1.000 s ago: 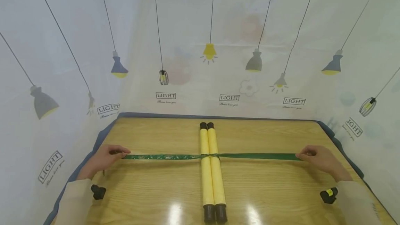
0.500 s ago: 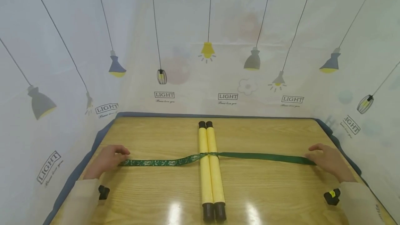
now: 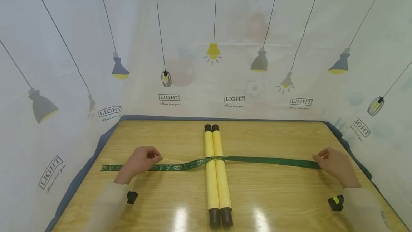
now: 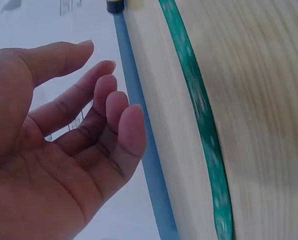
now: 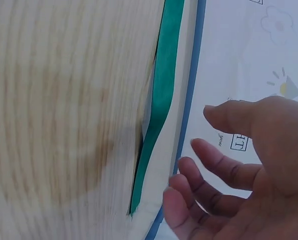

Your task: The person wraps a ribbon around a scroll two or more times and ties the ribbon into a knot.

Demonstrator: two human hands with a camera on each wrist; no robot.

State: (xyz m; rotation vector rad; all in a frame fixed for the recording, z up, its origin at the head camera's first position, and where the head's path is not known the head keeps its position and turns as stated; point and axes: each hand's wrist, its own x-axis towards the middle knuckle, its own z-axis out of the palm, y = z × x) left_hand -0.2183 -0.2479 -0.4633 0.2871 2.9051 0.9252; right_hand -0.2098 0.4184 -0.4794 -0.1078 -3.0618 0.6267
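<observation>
Two yellow rods (image 3: 213,185) with dark end caps lie side by side on the wooden table. A green ribbon (image 3: 273,160) passes across them and is tied at their middle. Its patterned left tail (image 3: 170,167) stretches over the tabletop. My left hand (image 3: 141,160) hovers above that tail, and in the left wrist view its loosely curled fingers (image 4: 132,131) hold nothing. Near the plain right tail's end is my right hand (image 3: 336,165). The right wrist view shows the ribbon's cut end (image 5: 135,207) apart from its thumb and fingers.
The wooden table (image 3: 273,196) has a blue border (image 3: 225,119) along its back and sides. A white cloth (image 3: 199,17) printed with lamps stands behind and at both sides. A black wrist device (image 3: 336,202) sits by each sleeve.
Both hands have let go of the ribbon, whose taut tails have sunk to the table. My left hand has moved right, toward the rods, baring the left tail's end.
</observation>
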